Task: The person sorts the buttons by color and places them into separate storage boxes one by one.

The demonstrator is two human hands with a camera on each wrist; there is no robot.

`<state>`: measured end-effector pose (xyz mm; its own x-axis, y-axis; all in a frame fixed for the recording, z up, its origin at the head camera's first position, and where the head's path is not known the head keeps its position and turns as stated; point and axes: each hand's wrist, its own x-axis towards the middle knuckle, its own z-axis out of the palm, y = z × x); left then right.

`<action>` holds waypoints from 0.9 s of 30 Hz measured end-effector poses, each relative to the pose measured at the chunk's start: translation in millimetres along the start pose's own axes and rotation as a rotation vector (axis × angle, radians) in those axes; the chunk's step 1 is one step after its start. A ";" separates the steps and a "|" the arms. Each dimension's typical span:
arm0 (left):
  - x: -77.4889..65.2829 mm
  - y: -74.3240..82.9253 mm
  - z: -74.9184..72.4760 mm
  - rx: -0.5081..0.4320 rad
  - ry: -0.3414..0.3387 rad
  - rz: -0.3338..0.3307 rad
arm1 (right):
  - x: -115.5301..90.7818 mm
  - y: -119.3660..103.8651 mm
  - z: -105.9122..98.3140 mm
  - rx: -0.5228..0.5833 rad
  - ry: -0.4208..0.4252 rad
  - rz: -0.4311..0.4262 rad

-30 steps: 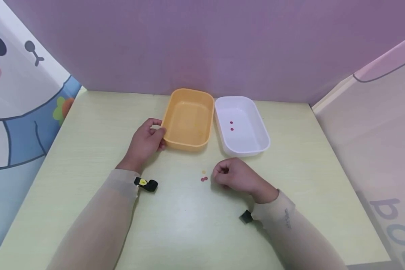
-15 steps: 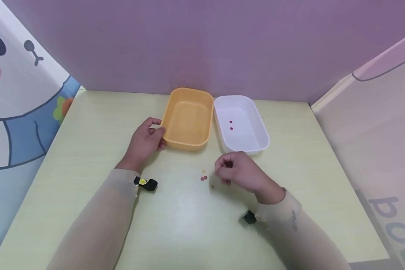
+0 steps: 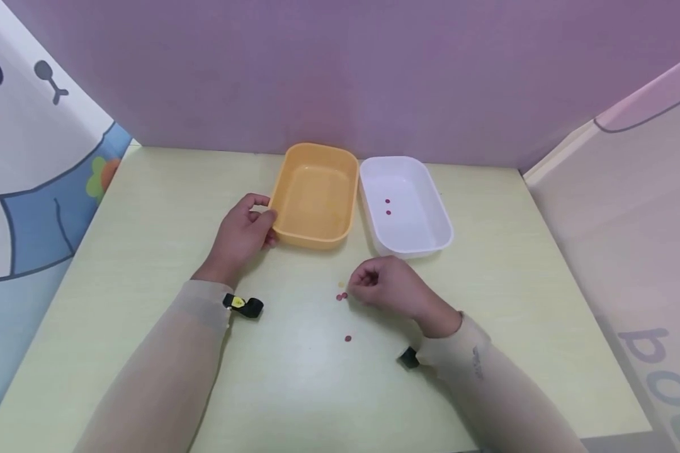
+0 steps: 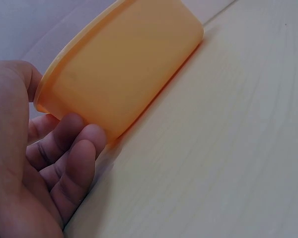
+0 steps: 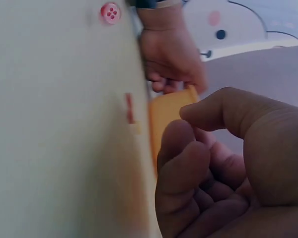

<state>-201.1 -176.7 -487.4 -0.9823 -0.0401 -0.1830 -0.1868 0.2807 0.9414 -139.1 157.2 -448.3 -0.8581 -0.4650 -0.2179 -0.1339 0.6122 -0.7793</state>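
My left hand [image 3: 242,234] grips the near left corner of an orange plastic tray [image 3: 315,241], thumb on the rim and fingers against the outer wall. My right hand [image 3: 393,288] is low over the table, its fingers curled with thumb and index tips close together. Nothing shows between them in the right wrist view. Just left of its fingertips lie two red buttons [image 3: 339,297] and a pale yellow button [image 3: 341,285]. Nearer the front, a single red button [image 3: 348,338] lies flat; its holes show in the right wrist view.
To the right of the orange tray stands a white plastic tray [image 3: 416,236] with two red buttons [image 3: 388,212] inside. A purple panel [image 3: 340,75] rises behind the table [image 3: 294,390]. Printed panels flank both sides.
One red button has come away from beside my right hand and moved toward the front of the table. My right hand shifted right, then back left toward the small cluster. The left hand stays put.
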 end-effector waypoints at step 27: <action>0.6 -2.8 -0.2 -0.002 -0.009 0.019 | 4.8 4.5 18.4 -0.154 -0.039 -0.021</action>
<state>-201.2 -177.7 -490.1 -0.9854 -0.0261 -0.1680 -0.1685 0.2792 0.9453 -134.6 145.9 -463.7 -0.8350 -0.5012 -0.2273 -0.2286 0.6916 -0.6852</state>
